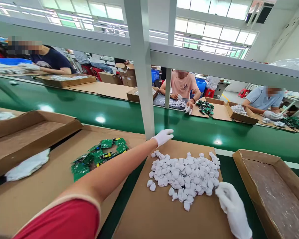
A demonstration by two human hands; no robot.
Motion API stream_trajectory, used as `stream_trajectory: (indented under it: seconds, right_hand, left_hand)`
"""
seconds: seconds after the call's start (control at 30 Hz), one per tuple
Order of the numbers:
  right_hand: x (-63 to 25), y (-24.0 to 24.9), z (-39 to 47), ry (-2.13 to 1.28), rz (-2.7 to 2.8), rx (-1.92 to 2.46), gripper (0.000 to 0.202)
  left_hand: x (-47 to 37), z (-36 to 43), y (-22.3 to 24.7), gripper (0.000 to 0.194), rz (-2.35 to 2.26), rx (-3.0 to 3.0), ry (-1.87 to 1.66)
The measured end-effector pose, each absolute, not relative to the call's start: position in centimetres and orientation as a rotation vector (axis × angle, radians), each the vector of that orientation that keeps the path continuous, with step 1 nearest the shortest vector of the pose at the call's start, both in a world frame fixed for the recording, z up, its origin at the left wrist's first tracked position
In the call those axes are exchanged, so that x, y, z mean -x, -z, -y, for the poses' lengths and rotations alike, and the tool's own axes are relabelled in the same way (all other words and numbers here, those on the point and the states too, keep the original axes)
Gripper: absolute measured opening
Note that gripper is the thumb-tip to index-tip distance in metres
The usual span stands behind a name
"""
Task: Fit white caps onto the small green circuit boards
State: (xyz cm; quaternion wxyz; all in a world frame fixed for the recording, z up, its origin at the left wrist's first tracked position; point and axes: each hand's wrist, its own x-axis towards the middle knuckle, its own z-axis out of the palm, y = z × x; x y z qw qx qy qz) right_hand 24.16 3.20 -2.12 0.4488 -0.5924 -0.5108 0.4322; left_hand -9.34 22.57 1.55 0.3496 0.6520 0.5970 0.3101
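While white pieces [186, 174] lie heaped on cardboard [149, 214] between the hands — presumably to stay within reach of both — the left hand [164, 136] extends beyond their far-left edge, fingers outstretched, and the right hand [233, 207] curls at their right edge; whether it pinches one, I cannot tell. Green circuit boards [107, 144] lie left of the left forearm [126, 161], a shallow tray [254, 196] right of the right hand.

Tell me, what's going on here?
The person's gloved left hand stretches out past a loose pile of white pieces on cardboard, toward a green surface. The gloved right hand is at the pile's right edge; whether it holds anything is unclear. Green circuit boards lie to the left, and co-workers handle things across the way.
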Motion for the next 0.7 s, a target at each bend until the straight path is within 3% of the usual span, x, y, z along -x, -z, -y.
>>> stream_trajectory:
  seconds: [0.1,0.2,0.27,0.4,0.7]
  right_hand:
    - [-24.5,1.0,-3.0,-1.441,0.829,1.087,0.014]
    - [-25.2,0.8,-2.7,-1.613,0.629,0.856,0.024]
    - [-25.9,1.4,-2.6,-1.579,0.585,0.903,0.006]
    - [-26.7,2.7,-2.8,-1.495,0.543,0.981,0.044]
    - [-26.6,2.6,-3.7,-1.292,0.72,1.15,0.056]
  left_hand:
    - [11.9,-17.4,-2.1,0.035,-1.424,-1.823,-0.643]
    - [16.0,-12.6,-3.1,0.04,-1.467,-1.887,-0.512]
    - [19.0,-10.1,-3.9,0.045,-1.598,-1.908,-0.463]
    - [23.2,-7.7,-5.0,0.048,-1.877,-1.911,-0.391]
    - [21.3,-10.0,-3.9,0.025,-1.887,-1.86,-0.332]
